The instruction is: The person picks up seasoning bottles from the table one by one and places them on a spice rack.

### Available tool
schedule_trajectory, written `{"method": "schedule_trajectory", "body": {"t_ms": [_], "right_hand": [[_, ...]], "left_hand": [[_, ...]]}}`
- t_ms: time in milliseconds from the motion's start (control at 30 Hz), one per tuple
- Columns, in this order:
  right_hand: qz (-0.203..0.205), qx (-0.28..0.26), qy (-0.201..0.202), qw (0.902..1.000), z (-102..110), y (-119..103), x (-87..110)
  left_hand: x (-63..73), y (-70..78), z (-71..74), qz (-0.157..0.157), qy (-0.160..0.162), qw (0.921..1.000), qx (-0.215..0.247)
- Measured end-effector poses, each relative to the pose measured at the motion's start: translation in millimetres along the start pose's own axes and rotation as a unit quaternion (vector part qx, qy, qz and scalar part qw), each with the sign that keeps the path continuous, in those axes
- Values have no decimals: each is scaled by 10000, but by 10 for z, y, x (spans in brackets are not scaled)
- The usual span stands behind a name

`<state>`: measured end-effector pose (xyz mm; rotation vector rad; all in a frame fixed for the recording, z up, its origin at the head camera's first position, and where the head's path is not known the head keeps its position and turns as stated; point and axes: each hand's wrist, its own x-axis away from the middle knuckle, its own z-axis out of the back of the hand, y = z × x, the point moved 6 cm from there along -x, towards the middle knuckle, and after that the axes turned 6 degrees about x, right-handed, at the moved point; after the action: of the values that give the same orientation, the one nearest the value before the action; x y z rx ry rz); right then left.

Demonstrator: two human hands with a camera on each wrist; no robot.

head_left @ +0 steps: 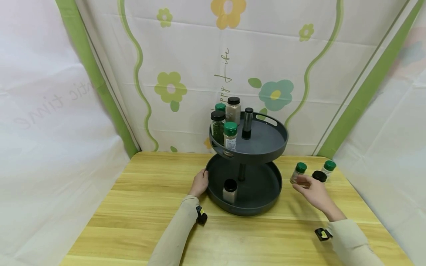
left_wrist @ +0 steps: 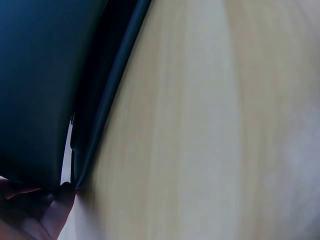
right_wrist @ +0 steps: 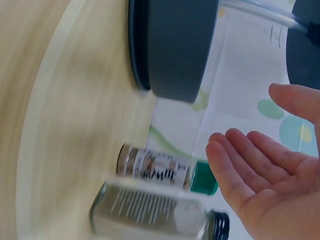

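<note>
A dark grey two-tier turntable [head_left: 246,212] stands on the table, one spice jar [head_left: 229,193] with a black lid on its lower tray. At the left side of that tray my left hand [head_left: 199,183] grips the rim; the left wrist view catches its fingertips [left_wrist: 59,210] at the edge. My right hand [head_left: 315,195] is held in the air right of the turntable, fingers spread from the thumb and nothing in it. Just beyond it are a green-capped spice jar [right_wrist: 156,167], a wider black-lidded jar [right_wrist: 150,212] and another green-capped jar [head_left: 328,168].
On the left part of the upper tray [head_left: 266,137] several jars stand together, among them a black-lidded jar of green flakes [head_left: 217,129] and a green-capped jar [head_left: 230,137]. A short post [head_left: 247,123] rises mid-tray. Behind the wooden table [head_left: 133,207] hangs a flowered curtain [head_left: 199,48].
</note>
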<state>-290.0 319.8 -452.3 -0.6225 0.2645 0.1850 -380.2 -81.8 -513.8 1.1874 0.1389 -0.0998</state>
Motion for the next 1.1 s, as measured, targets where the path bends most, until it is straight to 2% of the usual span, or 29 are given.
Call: {"method": "schedule_trajectory", "body": {"t_ms": [133,400,633,900,1100], "right_hand": [[-202,232,51,9995,76,110,47],[-516,352,-128,9980,188,320,128],[-614,566,-86,9965,296,419,196],[-735,694,-221,9946,373,522,258],[-893,838,-9,9925,413,642,262]], "left_hand": [[1,2,3,-2,8,10000,5],[-1,10,-2,22,-35,10000,-24],[19,27,4,74,-47,10000,18],[13,18,10,114,-56,9999,37],[10,33,-4,49,-59,10000,-34]]}}
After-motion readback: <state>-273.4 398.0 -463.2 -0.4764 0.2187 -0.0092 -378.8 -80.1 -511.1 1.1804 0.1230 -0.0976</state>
